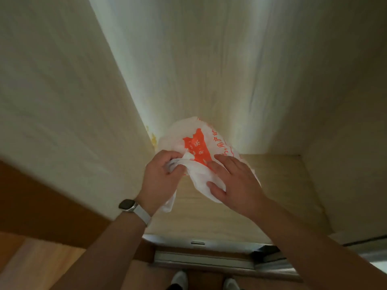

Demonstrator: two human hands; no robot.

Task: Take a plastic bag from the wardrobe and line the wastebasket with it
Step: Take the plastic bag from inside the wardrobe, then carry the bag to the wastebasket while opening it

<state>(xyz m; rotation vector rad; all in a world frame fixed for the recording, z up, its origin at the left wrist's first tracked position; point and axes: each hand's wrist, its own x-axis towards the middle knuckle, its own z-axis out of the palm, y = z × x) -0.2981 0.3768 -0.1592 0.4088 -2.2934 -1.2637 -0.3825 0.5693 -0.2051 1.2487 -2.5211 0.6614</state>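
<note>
Both hands reach into the open wardrobe (209, 70), a pale wood-grain compartment seen from above, with its back panel rising straight ahead and side walls closing in at left and right. The plastic bag (198, 151) is white with a large orange printed patch and orange characters along one edge; it is crumpled and held up just above the wardrobe's shelf floor (272, 185), close to the back left corner. The left hand (162, 174) is clenched around a gathered, twisted part of the bag, with a loose white tail of plastic hanging down below its palm. The right hand (234, 181) lies flatter against the other side of the bag, fingers spread over the orange print and thumb pressed into the white plastic, so it is grasping the bag between thumb and fingers. A smartwatch (127, 205) with a dark face and a light band sits on the left wrist. Near the corner behind the bag, some small yellowish marks (152, 139) show on the panel. Below the shelf edge a drawer front with a narrow metal handle (198, 243) is visible, and at the bottom of the view are the toes of two white shoes (180, 278) on a reddish wooden floor (41, 258).
</note>
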